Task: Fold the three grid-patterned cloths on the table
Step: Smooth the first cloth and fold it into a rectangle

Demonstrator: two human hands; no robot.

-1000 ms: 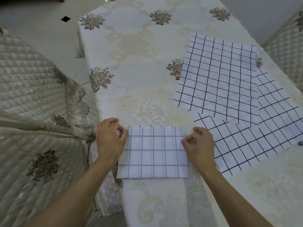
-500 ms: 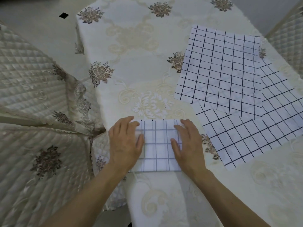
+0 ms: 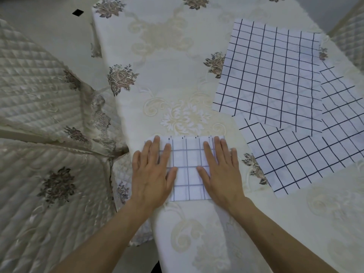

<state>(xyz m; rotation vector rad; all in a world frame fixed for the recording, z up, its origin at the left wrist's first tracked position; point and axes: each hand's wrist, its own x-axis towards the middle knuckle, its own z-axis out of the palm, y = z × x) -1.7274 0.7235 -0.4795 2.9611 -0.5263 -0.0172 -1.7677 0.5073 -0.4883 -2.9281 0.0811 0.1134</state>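
A folded white cloth with a faint grid (image 3: 187, 168) lies near the table's front left corner. My left hand (image 3: 152, 172) lies flat on its left part, fingers straight. My right hand (image 3: 220, 170) presses flat on its right part. Two unfolded grid cloths lie to the right: one spread flat (image 3: 271, 75) on top, and a second one (image 3: 307, 152) partly under it, turned at an angle and reaching the right edge of the view.
The table carries a cream floral tablecloth (image 3: 167, 66). Quilted chair covers (image 3: 39, 134) stand close on the left, another (image 3: 350, 40) at the far right. Pale floor (image 3: 49, 22) shows at the upper left.
Both hands moved from pinching the folded cloth's side edges onto its top, now pressing flat. The cloth looks narrower than one second ago.
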